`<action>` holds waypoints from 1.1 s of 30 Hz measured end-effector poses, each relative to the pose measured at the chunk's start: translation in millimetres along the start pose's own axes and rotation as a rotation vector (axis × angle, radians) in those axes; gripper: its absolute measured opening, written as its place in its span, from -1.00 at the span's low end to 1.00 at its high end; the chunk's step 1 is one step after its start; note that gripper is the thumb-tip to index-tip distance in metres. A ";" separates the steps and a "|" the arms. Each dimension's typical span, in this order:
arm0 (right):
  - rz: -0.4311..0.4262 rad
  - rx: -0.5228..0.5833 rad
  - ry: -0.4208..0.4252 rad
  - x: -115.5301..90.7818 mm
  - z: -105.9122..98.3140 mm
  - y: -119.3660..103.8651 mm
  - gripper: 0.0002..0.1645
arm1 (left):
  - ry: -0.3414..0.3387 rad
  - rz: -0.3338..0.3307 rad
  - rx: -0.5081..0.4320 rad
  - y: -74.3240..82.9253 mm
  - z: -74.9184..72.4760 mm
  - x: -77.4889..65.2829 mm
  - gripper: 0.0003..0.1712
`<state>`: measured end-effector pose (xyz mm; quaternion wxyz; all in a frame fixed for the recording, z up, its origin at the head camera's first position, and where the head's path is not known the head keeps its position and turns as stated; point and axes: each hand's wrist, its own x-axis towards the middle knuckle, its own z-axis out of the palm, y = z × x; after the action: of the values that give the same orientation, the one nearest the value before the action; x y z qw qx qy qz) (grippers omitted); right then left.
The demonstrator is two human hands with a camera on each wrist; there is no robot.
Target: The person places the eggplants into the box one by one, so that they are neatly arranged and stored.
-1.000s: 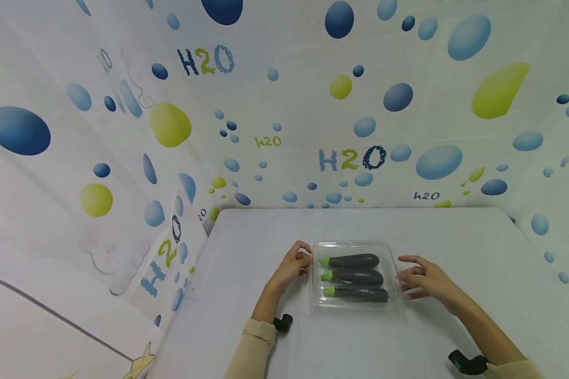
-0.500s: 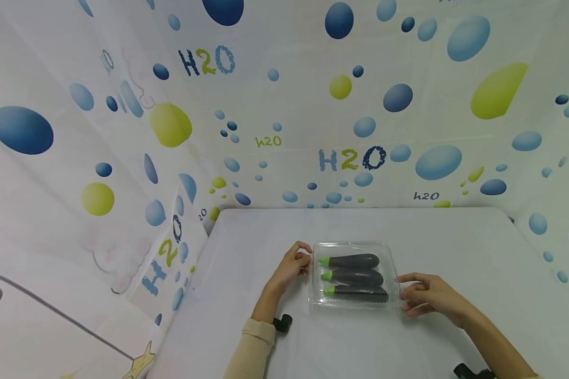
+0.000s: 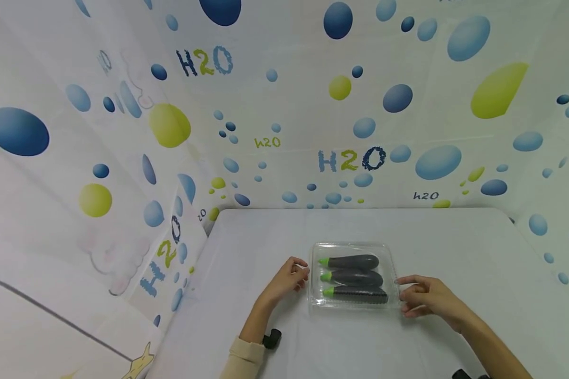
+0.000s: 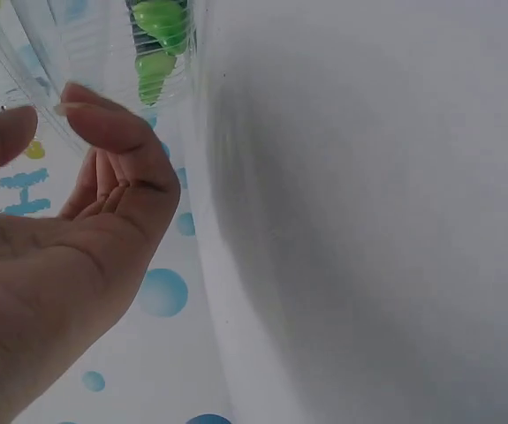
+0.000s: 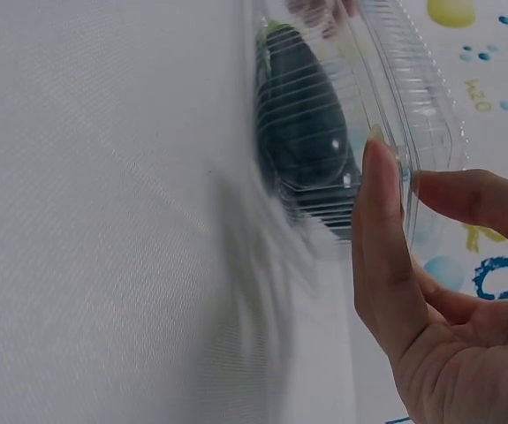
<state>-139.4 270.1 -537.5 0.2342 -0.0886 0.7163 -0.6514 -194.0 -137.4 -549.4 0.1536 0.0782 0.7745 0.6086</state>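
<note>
A clear plastic container [image 3: 316, 301] with a lid lies on the white table in the head view. Inside it, side by side, are three dark eggplants [image 3: 355, 277] with bright green stem ends pointing left. My left hand [image 3: 286, 279] is at the container's left edge, fingers loosely bent; in the left wrist view, thumb and index finger stand apart near the rim. On the other side, my right hand [image 3: 429, 300] pinches the right rim between thumb and finger, as the right wrist view shows. Ridged plastic partly blurs the eggplants there.
A white table [image 3: 246, 237] spreads around the container. Behind it and at the sides hangs a white sheet [image 3: 294, 100] printed with blue and green dots and lettering. Dark wrist cameras [image 3: 272, 338] are worn on the forearms.
My left hand has slid nearer along the container's left edge. The right hand has also come nearer and now pinches the right rim. The container has barely moved.
</note>
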 end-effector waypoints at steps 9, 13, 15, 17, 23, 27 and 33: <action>0.005 -0.009 0.041 -2.6 3.4 1.0 -0.32 | -0.078 0.036 0.048 0.1 2.8 -28.3 -0.57; -0.002 -0.004 0.041 -4.3 4.9 1.1 -0.33 | -0.092 0.036 0.035 -2.0 6.2 -37.7 -0.58; -0.012 -0.011 0.040 -4.9 5.1 0.7 -0.33 | -0.096 0.032 0.026 -3.1 7.9 -41.3 -0.60; -0.012 -0.019 0.048 -5.5 5.2 0.2 -0.33 | -0.096 0.027 0.021 -3.7 9.4 -44.3 -0.61; 0.006 -0.023 0.079 -6.1 7.0 2.2 -0.33 | -0.115 0.004 -0.005 -3.9 12.6 -51.5 -0.60; 0.002 -0.017 0.090 -6.1 8.2 4.2 -0.32 | -0.125 -0.004 -0.017 -4.3 14.6 -54.1 -0.61; -0.012 -0.006 0.090 -8.7 11.1 4.7 -0.27 | -0.087 -0.020 -0.038 -6.3 17.5 -54.2 -0.69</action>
<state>-126.0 264.6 -540.7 0.1976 -0.0641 0.7276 -0.6538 -136.8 -139.5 -551.5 0.1947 0.0936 0.7560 0.6178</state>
